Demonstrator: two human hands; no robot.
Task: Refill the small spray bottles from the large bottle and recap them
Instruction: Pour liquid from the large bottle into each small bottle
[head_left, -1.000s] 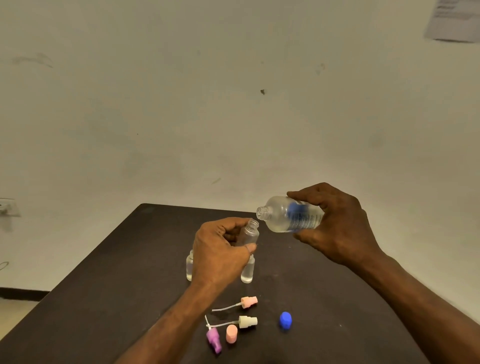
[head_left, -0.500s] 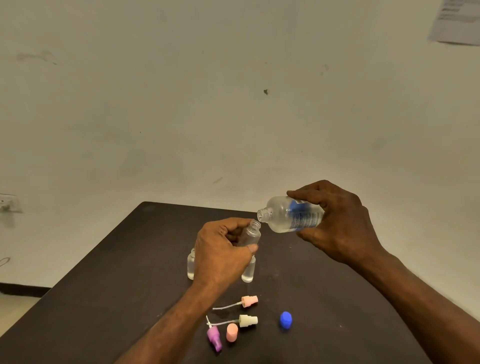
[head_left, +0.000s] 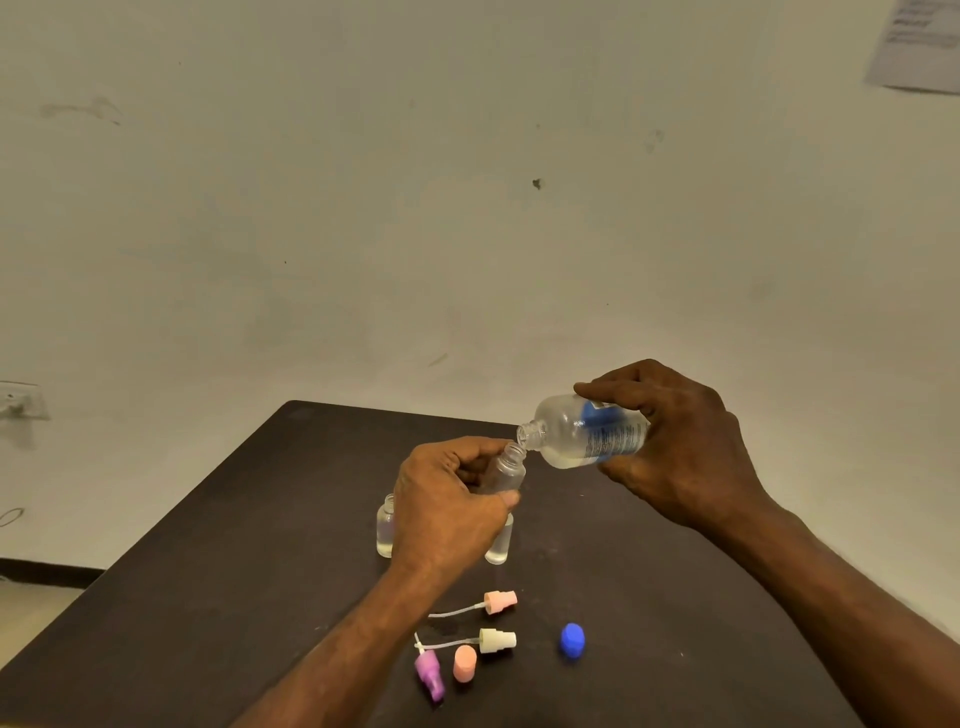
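L hand (head_left: 447, 506) is raised above mid-tabletop, back toward camera, fingers and thumb curled round a small bottle (head_left: 505, 470) held tilted, open neck up and to the right. R hand (head_left: 675, 447) is held higher, to the right, fingers over and thumb under the big bottle (head_left: 589, 431), gripped near-horizontal with mouth tipped down-left. Big bottle's mouth is touching or just above the small bottle's neck; which, cannot be told. Clear liquid is seen pooled along its lower side.

Vs. 0.5 s ago: big bottle has been tilted further and brought down to the small neck; gap closed. L hand approx. unchanged.

On the dark table (head_left: 218, 571), behind the L hand, two more small bottles are standing uncapped: one at left (head_left: 385, 527), one at right (head_left: 500, 543), both partly hidden. Nearer the front edge are laid: pink sprayer (head_left: 500, 601) w/ tube, white sprayer (head_left: 496, 640) w/ tube, purple sprayer (head_left: 430, 674), pink cap (head_left: 464, 663), blue cap (head_left: 572, 640) well to the right. None are touched.
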